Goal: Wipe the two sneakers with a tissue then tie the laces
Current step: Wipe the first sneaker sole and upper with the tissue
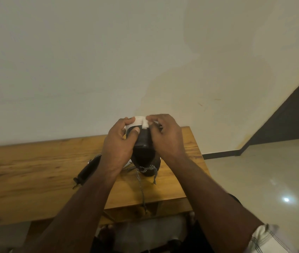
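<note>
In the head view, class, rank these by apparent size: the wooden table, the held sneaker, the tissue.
1. wooden table
2. held sneaker, partly hidden by both hands
3. tissue, mostly covered by fingers

We see dim, warm yellowish light; a lamp's glare spot (286, 199) shines on the glossy floor (265, 170), wide-angle bending skews the edges, and detail is soft.

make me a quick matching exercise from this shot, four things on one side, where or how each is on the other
Things:
1. sneaker
2. tissue
3. loose lace
4. second sneaker

States:
A. lying on the wooden table, left of the hands
B. pinched in the right hand
C. gripped by the left hand, lifted
D. hanging down untied

Pairs: 1-C, 2-B, 3-D, 4-A
</note>
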